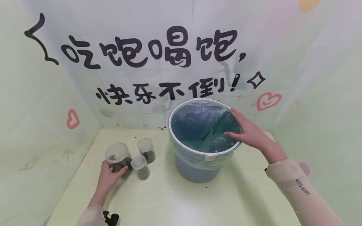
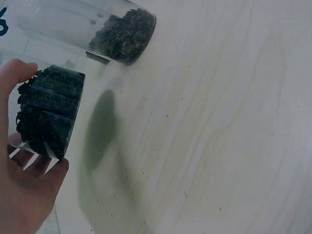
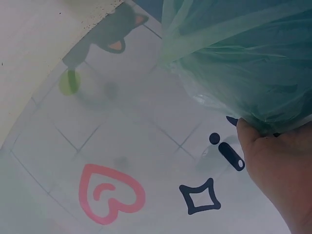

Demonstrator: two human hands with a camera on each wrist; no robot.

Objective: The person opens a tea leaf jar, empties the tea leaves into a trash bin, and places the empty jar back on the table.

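Note:
In the head view, my left hand (image 1: 108, 177) grips the widest clear jar (image 1: 117, 153), with the thumb on one side and fingers on the other. Dark, dried leafy pieces (image 2: 48, 107) fill its lower part in the left wrist view. My right hand (image 1: 250, 133) holds the white rim of a blue-grey trash bin (image 1: 195, 174), thumb over the inside and fingers at the outer edge. A thin green plastic bag (image 1: 203, 125) lines the bin and folds over its outside. From the right wrist view, the fingertips are partly hidden against the bag.
Two narrower jars, a back one (image 1: 147, 150) with dark leafy bits and a front one (image 1: 140, 168), stand between the wide jar and the bin. Small dark crumbs dot the pale tabletop (image 1: 181, 204). Printed light curtains (image 1: 181, 37) enclose the back and sides.

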